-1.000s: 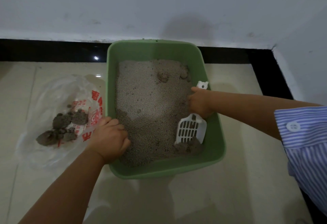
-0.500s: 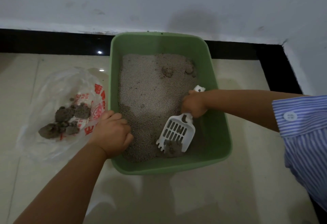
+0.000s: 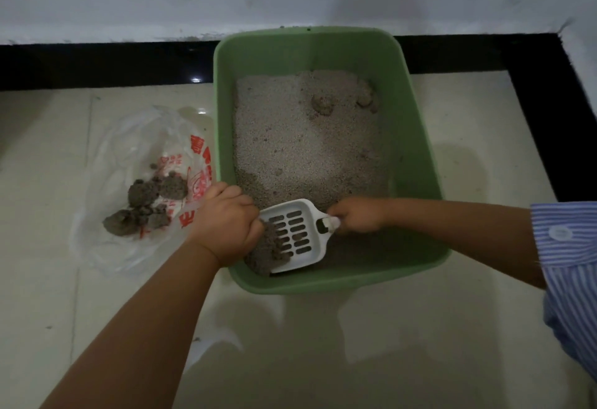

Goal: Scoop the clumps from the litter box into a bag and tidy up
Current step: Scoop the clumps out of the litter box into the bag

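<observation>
Right hand (image 3: 357, 214) curled tight round the white scoop (image 3: 295, 235) handle, a grey clump (image 3: 266, 252) riding its left end over the near-left corner of the green litter box (image 3: 416, 150), left hand (image 3: 226, 219) gripping the box's near-left rim, in the way of the clear bag (image 3: 129, 156) of clumps lying just left on the tiled floor (image 3: 323, 344).

Left hand (image 3: 226, 221) over scoop (image 3: 295, 235) front edge

- The clear plastic bag (image 3: 135, 163), lying on the floor against the left wall of the litter box (image 3: 416, 150), carries red printed characters and a red emblem — too crumpled and blurred to read.
- No other text is legible.
</observation>
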The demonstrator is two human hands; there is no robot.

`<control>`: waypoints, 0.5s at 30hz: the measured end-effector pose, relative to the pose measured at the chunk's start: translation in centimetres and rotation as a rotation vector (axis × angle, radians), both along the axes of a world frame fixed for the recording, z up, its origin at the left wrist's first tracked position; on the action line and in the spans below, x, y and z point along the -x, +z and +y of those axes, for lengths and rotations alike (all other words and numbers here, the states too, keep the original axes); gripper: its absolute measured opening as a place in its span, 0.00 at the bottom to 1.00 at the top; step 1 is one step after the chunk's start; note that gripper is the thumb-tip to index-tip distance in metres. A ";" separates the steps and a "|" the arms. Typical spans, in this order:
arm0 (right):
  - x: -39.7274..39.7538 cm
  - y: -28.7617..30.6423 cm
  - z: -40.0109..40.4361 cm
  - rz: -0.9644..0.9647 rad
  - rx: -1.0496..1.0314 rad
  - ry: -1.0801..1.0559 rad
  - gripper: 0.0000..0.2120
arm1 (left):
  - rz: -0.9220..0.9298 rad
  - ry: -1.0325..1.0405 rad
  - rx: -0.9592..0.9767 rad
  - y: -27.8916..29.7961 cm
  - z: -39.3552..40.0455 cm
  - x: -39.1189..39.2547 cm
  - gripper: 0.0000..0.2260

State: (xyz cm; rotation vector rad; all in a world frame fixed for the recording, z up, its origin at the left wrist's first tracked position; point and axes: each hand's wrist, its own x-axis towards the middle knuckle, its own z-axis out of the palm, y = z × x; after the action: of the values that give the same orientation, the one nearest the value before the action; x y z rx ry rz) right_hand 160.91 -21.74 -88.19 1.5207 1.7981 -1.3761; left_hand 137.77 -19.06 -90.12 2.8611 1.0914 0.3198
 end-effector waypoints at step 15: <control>-4.9 3.7 -3.6 0.109 -0.256 -0.514 0.13 | -0.050 0.032 0.002 -0.1 -0.1 0.2 0.16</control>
State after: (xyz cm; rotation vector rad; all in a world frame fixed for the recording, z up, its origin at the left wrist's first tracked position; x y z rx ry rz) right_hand 165.78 -25.31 -84.52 2.1978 1.7725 -1.5162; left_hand 137.57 -19.14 -90.20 2.8196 1.1294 0.3895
